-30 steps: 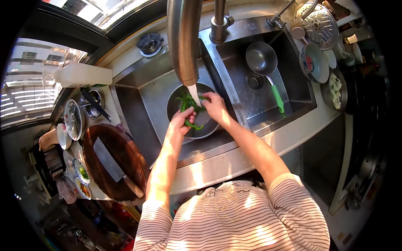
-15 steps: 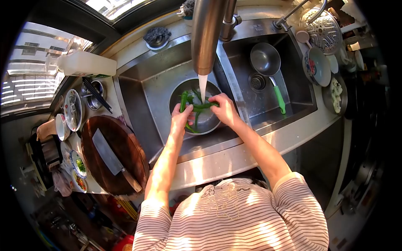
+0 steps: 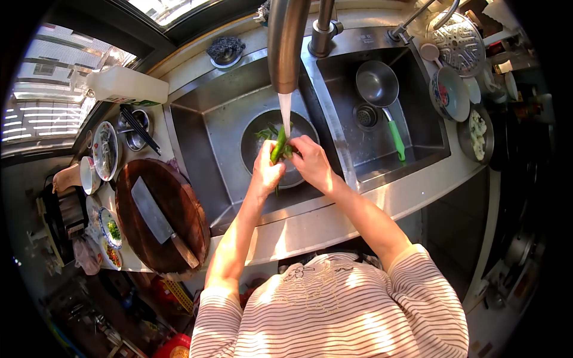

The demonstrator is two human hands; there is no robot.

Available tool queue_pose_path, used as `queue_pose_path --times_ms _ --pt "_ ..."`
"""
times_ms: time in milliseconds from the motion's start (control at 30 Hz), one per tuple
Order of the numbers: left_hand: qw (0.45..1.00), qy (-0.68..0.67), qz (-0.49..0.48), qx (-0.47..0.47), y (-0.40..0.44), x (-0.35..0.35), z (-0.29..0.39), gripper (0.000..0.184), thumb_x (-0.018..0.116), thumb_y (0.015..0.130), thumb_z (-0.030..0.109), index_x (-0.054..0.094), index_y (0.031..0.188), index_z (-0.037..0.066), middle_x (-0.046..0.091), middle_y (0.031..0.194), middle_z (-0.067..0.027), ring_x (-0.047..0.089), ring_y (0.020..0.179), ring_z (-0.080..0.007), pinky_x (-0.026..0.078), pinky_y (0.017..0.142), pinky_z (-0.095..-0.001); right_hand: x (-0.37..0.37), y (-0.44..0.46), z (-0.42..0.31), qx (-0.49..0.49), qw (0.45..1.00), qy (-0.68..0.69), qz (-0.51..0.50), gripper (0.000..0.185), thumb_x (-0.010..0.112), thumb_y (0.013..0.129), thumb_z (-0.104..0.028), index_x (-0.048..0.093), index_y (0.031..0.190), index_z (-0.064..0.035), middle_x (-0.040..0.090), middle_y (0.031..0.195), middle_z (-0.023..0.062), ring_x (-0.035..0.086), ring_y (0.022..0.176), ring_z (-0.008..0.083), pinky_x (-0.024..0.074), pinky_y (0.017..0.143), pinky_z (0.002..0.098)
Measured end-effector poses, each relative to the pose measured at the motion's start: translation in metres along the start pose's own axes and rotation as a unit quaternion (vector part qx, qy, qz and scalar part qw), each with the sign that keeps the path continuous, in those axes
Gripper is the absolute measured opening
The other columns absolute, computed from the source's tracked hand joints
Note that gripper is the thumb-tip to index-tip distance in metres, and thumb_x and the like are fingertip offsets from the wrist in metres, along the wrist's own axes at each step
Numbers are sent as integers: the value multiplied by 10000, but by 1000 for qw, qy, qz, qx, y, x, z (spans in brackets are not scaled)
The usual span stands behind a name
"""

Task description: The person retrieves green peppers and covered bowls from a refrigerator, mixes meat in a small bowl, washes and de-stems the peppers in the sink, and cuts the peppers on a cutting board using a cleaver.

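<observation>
Water runs from the faucet [image 3: 285, 59] into a round metal bowl [image 3: 246, 152] in the left sink basin. Over the near part of that bowl, my left hand [image 3: 267, 170] is closed around green peppers [image 3: 278, 145]. My right hand [image 3: 310, 162] meets them from the right, its fingers pinched on the same peppers beside the stream. More green pieces [image 3: 266, 132] lie in the bowl behind my hands. The fingertips of both hands are partly hidden by each other and the peppers.
A cleaver [image 3: 152, 209] rests on a round wooden board [image 3: 194, 218] at the left. A green-handled pot [image 3: 377, 83] sits in the right basin [image 3: 418, 128]. Plates of food [image 3: 105, 152] stand far left; a bowl [image 3: 452, 95] and a pan [image 3: 479, 134] are at the right.
Both hands have drawn nearer the bowl's front edge and closer together. The peppers, earlier stretched sideways between them, now point upward in my left hand.
</observation>
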State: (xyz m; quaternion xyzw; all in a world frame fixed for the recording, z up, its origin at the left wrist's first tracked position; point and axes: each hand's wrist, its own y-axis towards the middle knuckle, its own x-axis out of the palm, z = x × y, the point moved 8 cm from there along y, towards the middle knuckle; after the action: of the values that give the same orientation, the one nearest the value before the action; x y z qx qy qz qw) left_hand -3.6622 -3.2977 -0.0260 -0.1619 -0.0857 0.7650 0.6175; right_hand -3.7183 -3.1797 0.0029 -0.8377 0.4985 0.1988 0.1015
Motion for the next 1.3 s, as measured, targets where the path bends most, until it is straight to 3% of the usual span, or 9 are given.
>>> queue_pose_path --times_ms 167,333,433,633,767,933,1133,1233,1300 --pt "991 -62 99 61 -9 -30 20 647 398 659 -87 380 1279 94 536 1108 -88 553 762 -117 471 581 -217 -12 -2 24 83 996 -24 -1 184 636 723 -154 604 807 7 598 755 182 598 728 339 477 639 384" --pt "996 31 -7 82 -20 0 28 638 473 676 -28 384 1308 6 476 1271 -167 449 1204 -256 332 1011 -331 -3 -1 35 232 963 126 -47 232 677 716 -188 608 729 33 612 630 118 593 519 202 460 491 307" --pt "995 95 -21 22 -18 19 5 588 557 697 -26 438 1270 35 565 1122 -90 527 1013 -152 424 853 -271 15 -3 39 346 896 259 -98 238 665 763 -199 611 796 31 585 620 66 531 437 119 419 389 250" --pt "973 173 139 -58 14 -36 -7 358 678 627 124 609 954 -6 653 801 -166 646 776 -252 493 695 -340 33 12 55 352 829 430 -62 259 607 810 -232 611 863 22 612 769 100 605 595 145 509 505 258" --pt "968 77 214 -106 21 -72 -25 324 662 598 176 602 825 -48 623 665 -115 604 601 -187 481 605 -325 39 27 113 189 978 -60 -62 301 577 782 -162 597 1004 40 618 940 183 614 866 334 507 775 396" --pt "970 -10 201 -135 39 -56 -59 361 639 634 62 557 969 -44 611 704 -78 598 593 -153 480 526 -288 92 7 115 81 895 -381 -219 246 540 770 -85 607 1000 -29 552 1075 180 524 1049 330 470 844 427" --pt "990 114 13 -79 63 -14 -76 454 668 559 27 557 998 -5 636 809 -132 625 717 -224 488 629 -324 79 24 105 187 918 -200 -287 226 627 720 -123 658 931 -48 638 818 100 617 790 260 498 736 361" --pt "985 142 10 -97 67 -20 -72 455 670 556 56 557 996 23 634 820 -164 626 788 -267 481 703 -350 73 34 103 183 955 113 -206 217 684 668 -172 673 844 -45 614 680 44 588 653 174 487 658 303" --pt "982 148 47 -104 66 -29 -64 435 668 567 63 555 986 22 635 832 -173 627 806 -288 479 718 -359 76 28 112 286 914 205 -204 364 697 645 -199 629 972 -54 610 814 25 565 687 143 463 637 275"
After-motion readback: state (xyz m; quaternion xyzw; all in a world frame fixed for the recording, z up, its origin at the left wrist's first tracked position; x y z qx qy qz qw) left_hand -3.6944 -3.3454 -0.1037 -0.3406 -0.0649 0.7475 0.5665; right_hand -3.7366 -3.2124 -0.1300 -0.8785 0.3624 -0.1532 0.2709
